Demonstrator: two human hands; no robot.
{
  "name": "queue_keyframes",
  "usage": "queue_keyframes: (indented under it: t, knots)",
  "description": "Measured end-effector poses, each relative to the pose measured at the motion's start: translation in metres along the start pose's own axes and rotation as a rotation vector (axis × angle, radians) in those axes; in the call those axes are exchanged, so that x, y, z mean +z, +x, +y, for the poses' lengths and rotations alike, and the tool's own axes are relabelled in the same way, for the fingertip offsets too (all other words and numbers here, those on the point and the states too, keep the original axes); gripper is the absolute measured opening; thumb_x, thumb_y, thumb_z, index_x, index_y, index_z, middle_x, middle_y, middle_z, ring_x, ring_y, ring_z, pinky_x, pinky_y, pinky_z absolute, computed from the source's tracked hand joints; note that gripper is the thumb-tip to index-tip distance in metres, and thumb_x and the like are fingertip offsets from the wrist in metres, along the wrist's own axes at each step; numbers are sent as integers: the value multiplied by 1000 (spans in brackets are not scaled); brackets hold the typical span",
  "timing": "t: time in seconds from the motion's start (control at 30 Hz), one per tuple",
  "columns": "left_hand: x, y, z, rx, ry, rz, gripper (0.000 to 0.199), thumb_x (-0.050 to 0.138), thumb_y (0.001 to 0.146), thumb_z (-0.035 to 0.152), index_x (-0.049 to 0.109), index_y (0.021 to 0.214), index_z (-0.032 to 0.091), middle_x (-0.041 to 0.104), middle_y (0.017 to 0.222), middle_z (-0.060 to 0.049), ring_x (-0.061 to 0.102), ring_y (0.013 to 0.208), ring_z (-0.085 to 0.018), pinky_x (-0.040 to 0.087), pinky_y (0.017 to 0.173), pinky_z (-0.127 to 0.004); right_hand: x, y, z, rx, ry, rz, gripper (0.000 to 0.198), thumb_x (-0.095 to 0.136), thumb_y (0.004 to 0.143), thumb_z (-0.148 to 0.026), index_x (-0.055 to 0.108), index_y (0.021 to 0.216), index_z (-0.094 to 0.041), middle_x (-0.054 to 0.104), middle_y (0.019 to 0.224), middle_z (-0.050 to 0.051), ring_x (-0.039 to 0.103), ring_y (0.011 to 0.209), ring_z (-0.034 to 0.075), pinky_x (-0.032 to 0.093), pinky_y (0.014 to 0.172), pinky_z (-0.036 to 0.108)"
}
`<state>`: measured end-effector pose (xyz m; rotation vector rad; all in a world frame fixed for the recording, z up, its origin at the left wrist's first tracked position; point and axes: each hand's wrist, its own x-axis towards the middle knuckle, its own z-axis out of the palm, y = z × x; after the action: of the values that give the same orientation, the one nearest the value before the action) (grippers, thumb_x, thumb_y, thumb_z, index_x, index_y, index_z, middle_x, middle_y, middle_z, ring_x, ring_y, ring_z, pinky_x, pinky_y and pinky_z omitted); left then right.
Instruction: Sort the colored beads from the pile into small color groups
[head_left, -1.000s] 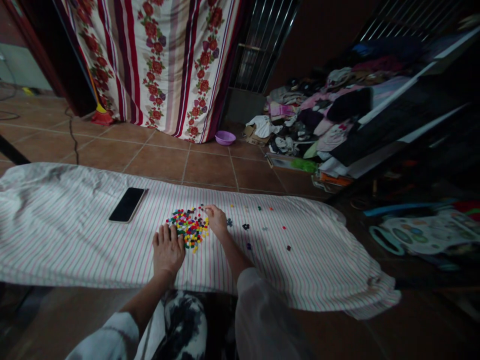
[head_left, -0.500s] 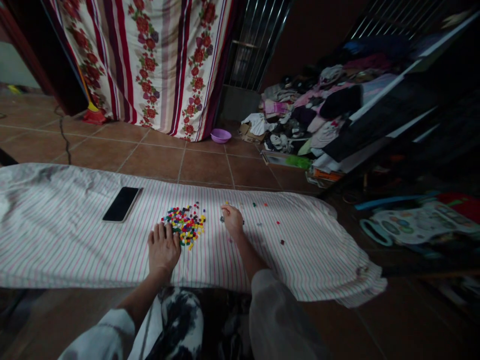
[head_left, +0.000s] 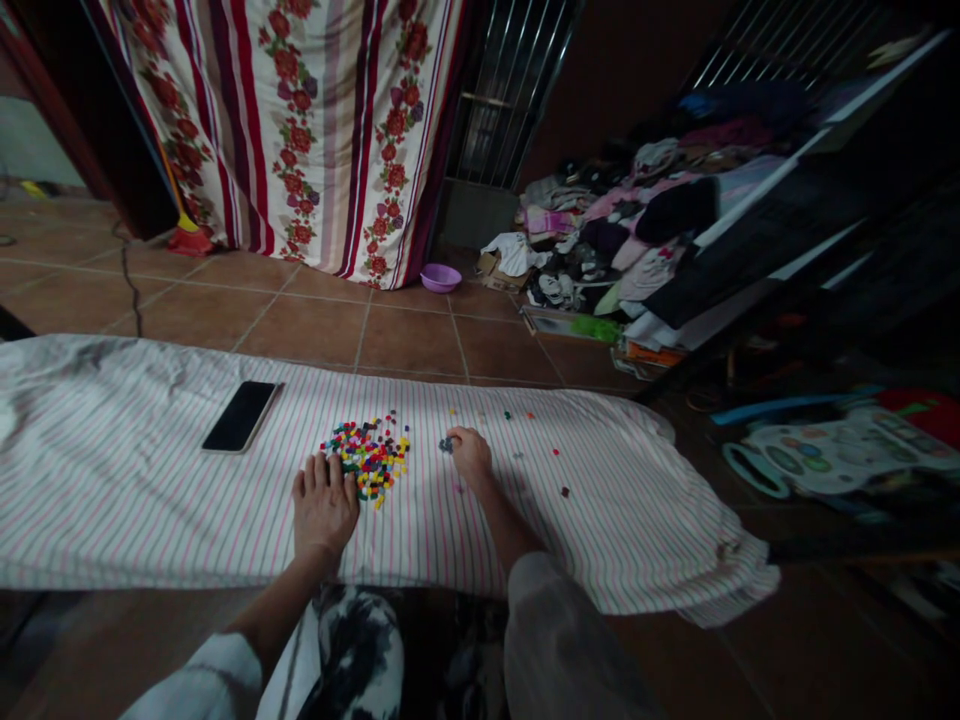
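Observation:
A pile of small, many-coloured cube-like pieces (head_left: 375,455) lies on a striped cloth (head_left: 150,490). My left hand (head_left: 324,505) rests flat on the cloth at the pile's left edge, fingers stretched out and holding nothing. To the right of the pile, my right hand (head_left: 471,455) is closed in a pinch beside a little cluster of grey pieces (head_left: 445,445). Whatever its fingertips hold is too small to make out. Beyond it, single pieces are spread about, among them a green piece (head_left: 508,415), a red piece (head_left: 556,452) and a dark brown piece (head_left: 565,492).
A phone (head_left: 240,417) with a dark screen lies on the cloth, left of the pile. Past the cloth's far edge are a tiled floor (head_left: 405,335), a purple basin (head_left: 441,278), a floral curtain (head_left: 330,130) and a heap of clothes (head_left: 600,215).
My right hand has come down and slightly toward me, its fingertips now by the grey cluster. My left hand stays beside the pile. The view has tilted slightly.

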<state>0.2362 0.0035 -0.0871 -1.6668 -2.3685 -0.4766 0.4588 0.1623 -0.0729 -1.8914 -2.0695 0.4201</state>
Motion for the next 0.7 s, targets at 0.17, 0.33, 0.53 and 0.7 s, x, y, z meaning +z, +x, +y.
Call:
queue_keyframes:
  t: [0.17, 0.33, 0.53, 0.7]
  knots:
    - [0, 0, 0, 5, 14, 5, 53, 32, 91, 35, 52, 129, 4, 50, 136, -23, 42, 130, -36, 32, 106, -49, 3, -3, 1, -5, 42, 52, 34, 47, 81, -8, 73, 94, -23, 70, 98, 2, 63, 91, 13, 44, 80, 20]
    - [-2, 0, 1, 2, 12, -2, 53, 33, 91, 36, 53, 129, 5, 51, 135, -23, 43, 129, -36, 32, 105, -50, 7, -13, 1, -35, 94, 89, 37, 43, 80, -8, 73, 96, -21, 70, 97, 3, 63, 92, 15, 45, 84, 22]
    - [-4, 0, 1, 5, 25, -6, 53, 33, 91, 36, 52, 129, 5, 51, 135, -23, 43, 129, -35, 33, 105, -49, 13, -22, 3, -42, 180, 163, 37, 41, 78, -11, 73, 95, -19, 70, 95, 5, 63, 91, 16, 45, 87, 25]
    - [-4, 1, 1, 6, 41, -14, 53, 32, 92, 36, 52, 129, 5, 51, 135, -22, 43, 129, -35, 33, 106, -49, 15, -25, 2, -65, 259, 208, 37, 39, 77, -12, 72, 93, -17, 70, 94, 6, 62, 92, 18, 46, 88, 27]
